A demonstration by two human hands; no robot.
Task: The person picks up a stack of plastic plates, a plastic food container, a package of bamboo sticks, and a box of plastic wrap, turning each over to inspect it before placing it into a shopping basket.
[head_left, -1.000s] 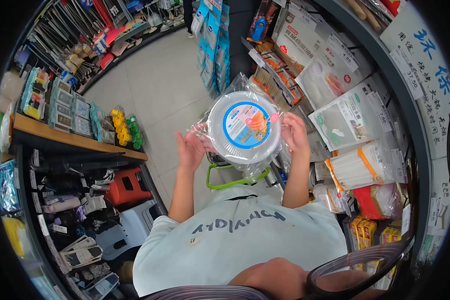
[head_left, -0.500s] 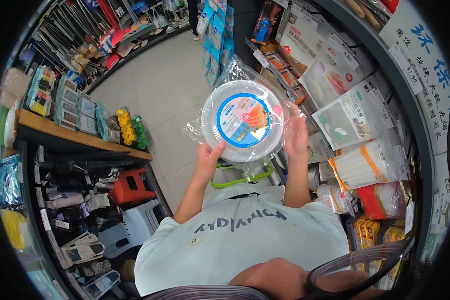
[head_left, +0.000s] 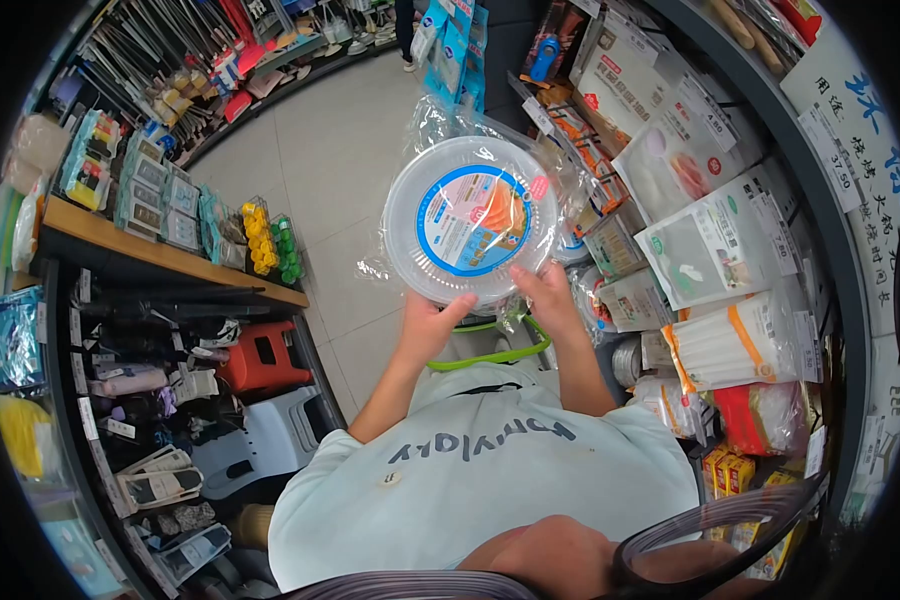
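round plate pack (head_left: 470,222), clear wrap, blue-ringed label.

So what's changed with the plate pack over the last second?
The bagged plates went up and a little left. Both hands shifted from the pack's sides to its bottom edge: left hand, right hand. Both hold it as before, label facing the camera; the shelves look unchanged.

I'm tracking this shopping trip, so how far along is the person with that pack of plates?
Done: the plate pack is off the shelves, raised in front of the person. In hand: left hand and right hand grip its lower edge, label facing the camera. Left: it has not gone into the green-handled basket below; what the basket holds is hidden.
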